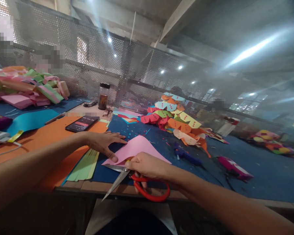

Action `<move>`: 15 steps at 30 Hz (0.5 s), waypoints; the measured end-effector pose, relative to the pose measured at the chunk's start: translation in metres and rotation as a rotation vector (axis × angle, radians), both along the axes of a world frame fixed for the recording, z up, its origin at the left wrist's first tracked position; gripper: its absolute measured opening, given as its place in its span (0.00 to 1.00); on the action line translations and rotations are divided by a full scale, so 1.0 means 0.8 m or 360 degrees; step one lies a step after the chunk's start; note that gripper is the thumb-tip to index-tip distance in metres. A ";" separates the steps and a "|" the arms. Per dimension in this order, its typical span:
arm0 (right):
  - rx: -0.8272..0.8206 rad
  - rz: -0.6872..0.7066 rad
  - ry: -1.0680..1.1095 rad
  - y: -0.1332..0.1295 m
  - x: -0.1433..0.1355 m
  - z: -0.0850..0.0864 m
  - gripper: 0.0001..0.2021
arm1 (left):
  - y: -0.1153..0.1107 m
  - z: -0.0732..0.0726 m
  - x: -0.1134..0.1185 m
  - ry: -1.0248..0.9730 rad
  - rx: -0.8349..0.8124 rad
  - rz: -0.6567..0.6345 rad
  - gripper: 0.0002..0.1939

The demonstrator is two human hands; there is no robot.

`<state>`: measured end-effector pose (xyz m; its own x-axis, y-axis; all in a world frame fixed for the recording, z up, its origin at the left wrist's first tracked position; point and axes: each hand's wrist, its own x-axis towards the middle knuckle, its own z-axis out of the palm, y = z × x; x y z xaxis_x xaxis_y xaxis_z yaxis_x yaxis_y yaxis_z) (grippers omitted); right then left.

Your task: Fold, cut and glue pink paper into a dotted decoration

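Note:
A pair of scissors [150, 192] with red handles is gripped in my right hand [147, 166], near the table's front edge. Its blades are apart: one lies along the near edge of a pink paper sheet [137, 145], the other points down toward me. The sheet bulges upward in the middle, and my right fingers hide part of its near edge. My left hand [105, 143] lies flat with fingers spread; its thumb presses on the sheet's left corner. Just left of the sheet is a stack of pale green paper strips [84, 164].
A phone [82, 124] lies on orange paper [56, 143]. A lidded jar [103, 97] stands behind. Cut paper shapes with red dots [181, 124] are piled at the back right. Right of my work lie a blue glue gun [187, 155] and a magenta item [235, 168]. Folded coloured paper [27, 86] fills the left.

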<state>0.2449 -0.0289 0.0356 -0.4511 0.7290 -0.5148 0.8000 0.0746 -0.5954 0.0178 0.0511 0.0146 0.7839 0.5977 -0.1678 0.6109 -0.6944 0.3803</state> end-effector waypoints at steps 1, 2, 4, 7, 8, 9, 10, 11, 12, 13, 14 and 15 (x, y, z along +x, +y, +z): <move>0.0011 0.0007 -0.0003 0.000 0.001 0.000 0.20 | 0.000 0.000 0.000 -0.0001 -0.0002 -0.0001 0.51; 0.0020 0.0017 -0.0008 -0.001 0.002 0.000 0.20 | 0.000 0.000 0.000 -0.0002 -0.0006 -0.0001 0.52; 0.0029 0.0037 -0.0019 0.000 0.003 0.000 0.20 | 0.000 0.000 0.000 -0.0004 -0.0015 0.0001 0.52; 0.0005 0.0047 0.0016 0.001 0.005 -0.002 0.20 | 0.000 0.000 0.000 -0.0011 -0.0030 0.0005 0.52; -0.0017 0.0049 0.0031 0.001 0.005 -0.002 0.20 | 0.001 0.000 0.000 -0.0013 -0.0034 0.0005 0.52; -0.0028 0.0046 0.0045 0.001 0.006 -0.003 0.19 | 0.001 0.000 0.000 -0.0015 -0.0037 0.0004 0.52; -0.0028 0.0048 0.0060 0.000 0.007 -0.003 0.19 | 0.001 0.000 0.000 -0.0017 -0.0039 0.0003 0.52; -0.0025 0.0056 0.0075 0.000 0.008 -0.002 0.19 | 0.001 0.000 -0.001 -0.0019 -0.0039 0.0001 0.52; -0.0019 0.0066 0.0091 -0.001 0.011 -0.001 0.19 | 0.001 0.000 -0.001 -0.0020 -0.0039 0.0000 0.52; -0.0013 0.0075 0.0106 -0.003 0.014 0.000 0.19 | 0.001 -0.001 -0.001 -0.0021 -0.0039 -0.0001 0.52; -0.0019 0.0083 0.0113 -0.004 0.019 0.003 0.19 | 0.001 -0.001 -0.001 -0.0019 -0.0038 0.0000 0.52; -0.0024 0.0086 0.0115 -0.007 0.025 0.005 0.19 | 0.001 -0.002 -0.001 -0.0017 -0.0036 0.0003 0.52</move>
